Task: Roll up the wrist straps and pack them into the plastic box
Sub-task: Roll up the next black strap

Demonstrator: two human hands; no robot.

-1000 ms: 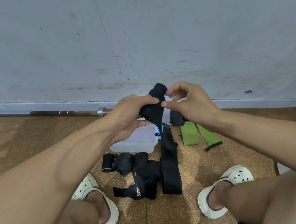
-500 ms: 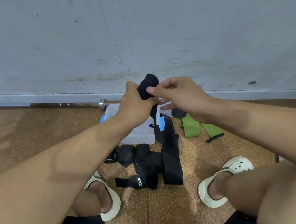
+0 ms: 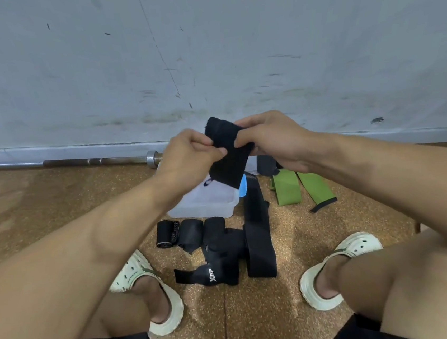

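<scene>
Both hands pinch the top of a black woven wrist strap point(image 3: 229, 152) — left hand point(image 3: 188, 159) and right hand point(image 3: 271, 139) gripping opposite edges, seemingly to start a tight roll — above the clear plastic box point(image 3: 204, 203) on the floor.

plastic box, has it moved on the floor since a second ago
No. The plastic box sits in the same spot, near the barbell end and the green straps.
</scene>
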